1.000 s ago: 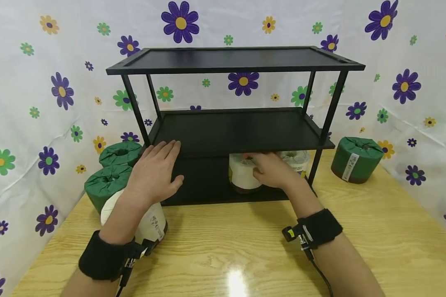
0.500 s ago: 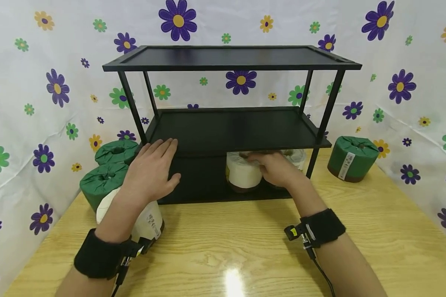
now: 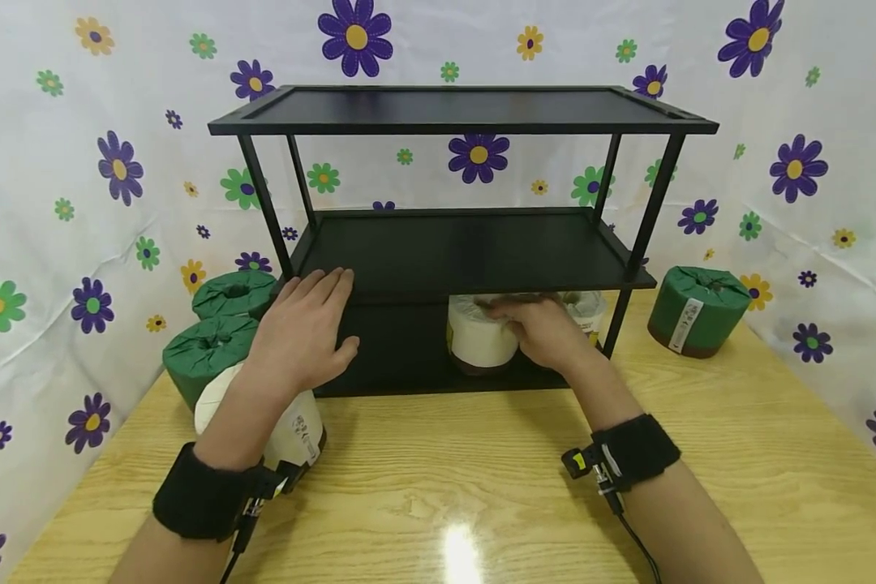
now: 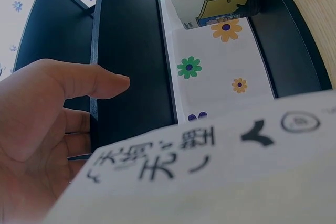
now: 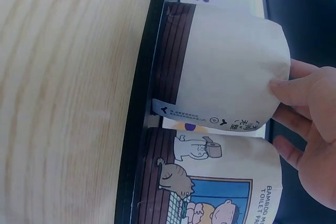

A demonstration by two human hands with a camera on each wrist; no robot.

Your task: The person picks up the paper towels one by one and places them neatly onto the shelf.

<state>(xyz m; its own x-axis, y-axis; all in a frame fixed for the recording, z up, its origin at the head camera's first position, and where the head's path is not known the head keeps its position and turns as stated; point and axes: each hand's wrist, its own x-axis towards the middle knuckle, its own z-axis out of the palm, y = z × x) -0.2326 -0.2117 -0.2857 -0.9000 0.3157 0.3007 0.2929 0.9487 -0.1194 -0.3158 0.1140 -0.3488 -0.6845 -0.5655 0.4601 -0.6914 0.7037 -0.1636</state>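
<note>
My left hand (image 3: 299,332) rests on the front left edge of the middle shelf (image 3: 453,251), its fingers straight and thumb held out to the side. Under that shelf, my right hand (image 3: 543,328) pinches the upper edge of a white toilet paper roll (image 3: 482,337), which stands on the black bottom shelf (image 3: 394,357). The right wrist view has the thumb (image 5: 289,92) on the roll's near face and other fingers behind it. Just to its right stands a second white roll (image 5: 220,177) with a cartoon print, partly hidden by my right hand in the head view.
Beneath my left forearm, another white roll (image 3: 295,434) stands on the wooden table (image 3: 423,487). Two green-wrapped rolls (image 3: 212,353) are left of the rack, and one green roll (image 3: 701,312) is at its right. The black top board (image 3: 453,109) spans above.
My right hand has shifted slightly on the white roll, and its thumb has dropped out of sight in the head view. The left hand stays on the shelf edge.
</note>
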